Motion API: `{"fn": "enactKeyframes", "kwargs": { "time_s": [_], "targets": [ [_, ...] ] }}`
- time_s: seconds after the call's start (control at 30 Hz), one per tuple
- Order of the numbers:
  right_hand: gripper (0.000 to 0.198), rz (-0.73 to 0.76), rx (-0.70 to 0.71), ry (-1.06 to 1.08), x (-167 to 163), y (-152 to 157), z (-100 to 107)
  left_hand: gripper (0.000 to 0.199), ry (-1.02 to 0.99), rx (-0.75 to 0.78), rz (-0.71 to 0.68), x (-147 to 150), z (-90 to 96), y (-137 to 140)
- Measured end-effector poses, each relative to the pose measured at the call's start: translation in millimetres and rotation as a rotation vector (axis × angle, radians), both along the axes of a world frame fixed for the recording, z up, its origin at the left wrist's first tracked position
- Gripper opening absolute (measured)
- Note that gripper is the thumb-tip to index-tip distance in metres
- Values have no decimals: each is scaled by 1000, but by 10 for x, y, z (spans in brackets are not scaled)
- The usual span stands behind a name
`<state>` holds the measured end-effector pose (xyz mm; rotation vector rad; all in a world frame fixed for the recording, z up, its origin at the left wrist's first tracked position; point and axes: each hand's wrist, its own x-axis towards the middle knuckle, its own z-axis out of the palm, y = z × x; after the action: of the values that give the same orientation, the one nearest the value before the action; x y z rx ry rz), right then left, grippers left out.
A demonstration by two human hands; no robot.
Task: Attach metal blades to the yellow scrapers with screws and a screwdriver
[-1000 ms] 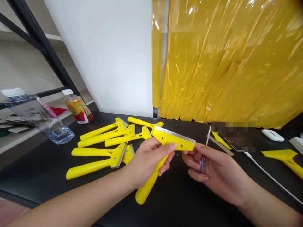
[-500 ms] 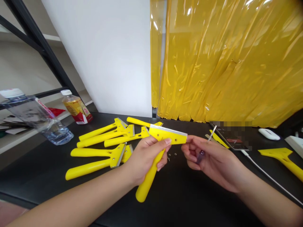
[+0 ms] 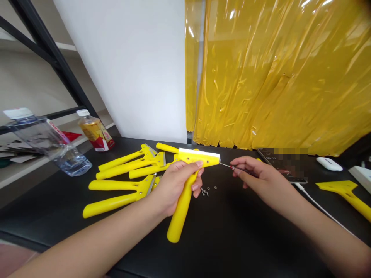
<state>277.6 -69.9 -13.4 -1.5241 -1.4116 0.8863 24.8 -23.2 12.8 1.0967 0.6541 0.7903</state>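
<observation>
My left hand (image 3: 181,181) is wrapped round the neck of a yellow scraper (image 3: 180,216), thumb on its head. The scraper's head points up and carries a pale metal strip along its top edge, with two small holes or screws below. In my right hand (image 3: 255,172) is a small screwdriver (image 3: 226,166) with a dark handle and thin shaft, pinched between the fingers. Its tip reaches the right end of the scraper's head. Below the head, several tiny screws and nuts (image 3: 205,191) lie on the black table (image 3: 232,235).
Several yellow scrapers (image 3: 116,186) lie at the left. Another yellow scraper (image 3: 344,191) is at the far right, near a white case (image 3: 329,163). A phone (image 3: 278,164) with a white cable (image 3: 319,210) lies at the back. A water bottle (image 3: 69,162) and drink bottle (image 3: 95,133) stand left.
My right hand has turned the screwdriver from pointing upward to pointing left at the end of the scraper's head. The scraper has shifted slightly left and tilted.
</observation>
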Motion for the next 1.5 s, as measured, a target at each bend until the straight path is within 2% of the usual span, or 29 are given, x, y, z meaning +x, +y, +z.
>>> {"fn": "enactKeyframes", "kwargs": {
  "time_s": [0.07,0.2,0.47,0.87,1.03,1.5],
  "targets": [
    [39,-26,54,99,-8,-11,42,33,-4,-23,-9,-5,-4,12],
    [36,-34,102,213,-35,-5,11,33,15,-26,1,8,-7,-8],
    [40,28,-10,166,-113,68,-209,34,55,-35,2,40,-37,-46],
    [40,46,-23,136,-135,49,-154,33,65,-34,19,42,-40,-39],
    [38,45,-4,195,-100,47,-142,33,62,-51,20,45,-38,-40],
    [27,69,47,-106,-124,-117,30,28,24,-88,40,47,-39,-26]
  ]
}}
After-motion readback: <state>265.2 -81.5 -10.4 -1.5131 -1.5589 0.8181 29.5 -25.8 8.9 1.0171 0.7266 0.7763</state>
